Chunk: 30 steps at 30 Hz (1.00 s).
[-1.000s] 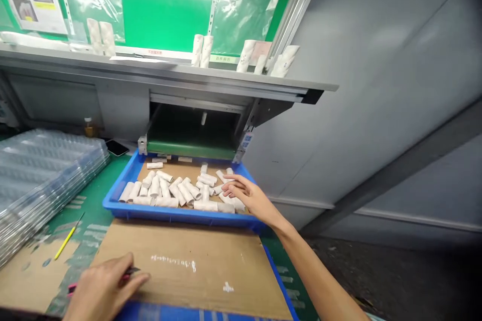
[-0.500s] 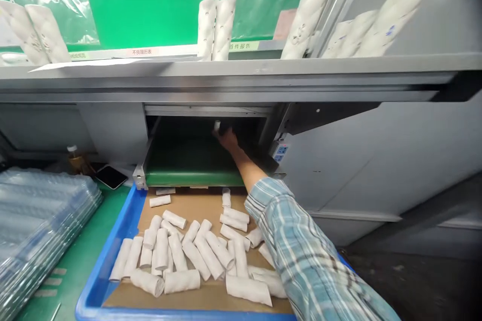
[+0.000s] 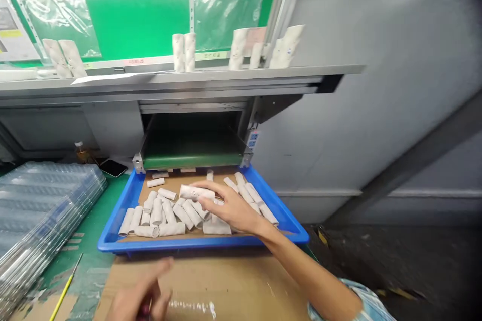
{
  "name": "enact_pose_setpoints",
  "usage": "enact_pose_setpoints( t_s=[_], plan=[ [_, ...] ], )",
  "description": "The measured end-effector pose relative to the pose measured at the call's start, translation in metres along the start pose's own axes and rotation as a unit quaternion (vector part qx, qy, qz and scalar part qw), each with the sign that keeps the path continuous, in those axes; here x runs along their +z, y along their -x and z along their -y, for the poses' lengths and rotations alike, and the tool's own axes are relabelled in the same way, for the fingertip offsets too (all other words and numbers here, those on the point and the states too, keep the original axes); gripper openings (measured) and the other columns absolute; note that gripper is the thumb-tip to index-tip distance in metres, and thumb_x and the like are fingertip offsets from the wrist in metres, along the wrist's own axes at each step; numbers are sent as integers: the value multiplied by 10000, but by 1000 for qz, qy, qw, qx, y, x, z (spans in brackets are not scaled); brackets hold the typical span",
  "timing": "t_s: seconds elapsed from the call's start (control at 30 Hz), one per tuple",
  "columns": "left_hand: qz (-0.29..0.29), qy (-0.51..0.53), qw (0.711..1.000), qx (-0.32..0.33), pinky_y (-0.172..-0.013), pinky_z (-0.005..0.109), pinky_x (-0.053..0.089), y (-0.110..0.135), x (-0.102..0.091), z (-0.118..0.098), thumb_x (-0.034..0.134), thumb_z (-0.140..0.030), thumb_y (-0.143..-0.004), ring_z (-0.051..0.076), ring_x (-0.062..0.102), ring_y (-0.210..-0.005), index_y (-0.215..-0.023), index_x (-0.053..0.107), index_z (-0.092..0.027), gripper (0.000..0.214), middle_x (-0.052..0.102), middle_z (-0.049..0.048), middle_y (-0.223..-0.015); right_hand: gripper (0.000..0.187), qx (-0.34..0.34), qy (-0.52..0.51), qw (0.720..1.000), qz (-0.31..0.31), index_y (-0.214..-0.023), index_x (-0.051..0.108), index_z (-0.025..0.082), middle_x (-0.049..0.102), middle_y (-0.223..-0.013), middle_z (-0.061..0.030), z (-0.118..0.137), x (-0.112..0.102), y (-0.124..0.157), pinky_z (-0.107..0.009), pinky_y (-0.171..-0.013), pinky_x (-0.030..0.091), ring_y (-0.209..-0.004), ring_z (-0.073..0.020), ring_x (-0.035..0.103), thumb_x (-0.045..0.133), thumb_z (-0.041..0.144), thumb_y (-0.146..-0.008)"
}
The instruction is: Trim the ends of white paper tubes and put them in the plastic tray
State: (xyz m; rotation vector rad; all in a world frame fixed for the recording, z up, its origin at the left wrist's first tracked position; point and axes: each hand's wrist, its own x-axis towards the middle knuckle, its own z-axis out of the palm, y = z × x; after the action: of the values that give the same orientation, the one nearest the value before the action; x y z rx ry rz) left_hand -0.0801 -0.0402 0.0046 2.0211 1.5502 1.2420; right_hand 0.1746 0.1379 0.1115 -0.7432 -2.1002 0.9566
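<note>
My right hand (image 3: 229, 205) grips a white cylindrical roll (image 3: 196, 192) by its right end, fingers on top and thumb below. The roll lies nearly level above the blue tray (image 3: 196, 245), and small marks show on its side. Many similar white rolls (image 3: 172, 229) lie loose in the tray on a brown sheet, some behind my hand. At the bottom, my left hand (image 3: 143, 293) is smeared by motion over the brown cardboard (image 3: 226, 286). Its index finger points forward while the others curl around a small dark reddish thing that I cannot make out.
Behind the tray, a green conveyor belt (image 3: 192, 160) runs into a dark opening. Stacked clear plastic trays (image 3: 41, 210), a phone (image 3: 113, 168), a bottle (image 3: 83, 154) and a yellow pen-like tool (image 3: 64, 293) lie at left. Overhead, a metal shelf (image 3: 211, 78) bears upright white rolls.
My right hand has come back from the dark opening over the belt to above the tray, bringing a white roll. My left hand has entered at the bottom. The view has shifted.
</note>
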Motion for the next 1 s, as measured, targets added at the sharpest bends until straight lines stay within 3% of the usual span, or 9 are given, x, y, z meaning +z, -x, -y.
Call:
enact_pose_setpoints(
  t_s=[0.13,0.27,0.37,0.57,0.7,0.8,1.0],
  plan=[
    [62,123,990,-27,-570,199,469,-54,4,-30,702,-402,-993,104,507,-564,-1594,474,-245,661,664,-31,-776,407,53,-82,995,4,-1354,653,245,756,-1220,-59,16,14,70,-367,-914,558,-914,-210,741,678,460,-1009],
    [72,207,976,9,-546,211,452,-86,29,-35,783,-486,-921,122,549,-601,-1277,723,-176,476,714,24,-820,395,64,-158,985,-37,-1185,669,232,756,-1053,-31,3,37,89,-313,-787,554,-815,-187,715,790,512,-933],
    [57,219,974,13,-579,229,508,-86,45,-25,763,-538,-926,156,642,-670,-1146,745,-161,437,759,62,-890,423,64,-213,972,-77,-1117,694,211,769,-944,-25,-12,52,90,-319,-777,568,-815,-203,736,817,553,-900],
    [40,235,971,1,-603,230,567,-73,58,-14,772,-497,-935,173,727,-730,-1160,756,-174,393,808,91,-1014,460,81,-241,959,-122,-1126,762,205,796,-953,-37,-32,65,99,-347,-812,602,-788,-218,764,865,562,-854],
    [36,243,969,4,-731,254,627,-67,61,-15,793,-449,-931,214,782,-903,-1161,773,-189,348,817,108,-1107,392,74,-240,960,-124,-1150,786,223,810,-921,-32,-33,66,109,-338,-816,617,-787,-216,768,867,497,-881],
    [18,239,970,33,-770,248,640,-64,61,-15,807,-388,-932,214,797,-936,-1165,783,-199,301,823,102,-1111,402,72,-266,953,-125,-1209,764,235,819,-1035,-45,-29,68,113,-338,-848,637,-830,-212,792,859,472,-898],
    [-16,217,973,81,-811,249,660,-65,58,-18,821,-359,-931,219,815,-966,-1165,798,-220,273,835,89,-1096,399,63,-307,942,-120,-1236,729,245,822,-1006,-43,-26,72,115,-372,-923,643,-892,-227,806,847,451,-916]
  ],
)
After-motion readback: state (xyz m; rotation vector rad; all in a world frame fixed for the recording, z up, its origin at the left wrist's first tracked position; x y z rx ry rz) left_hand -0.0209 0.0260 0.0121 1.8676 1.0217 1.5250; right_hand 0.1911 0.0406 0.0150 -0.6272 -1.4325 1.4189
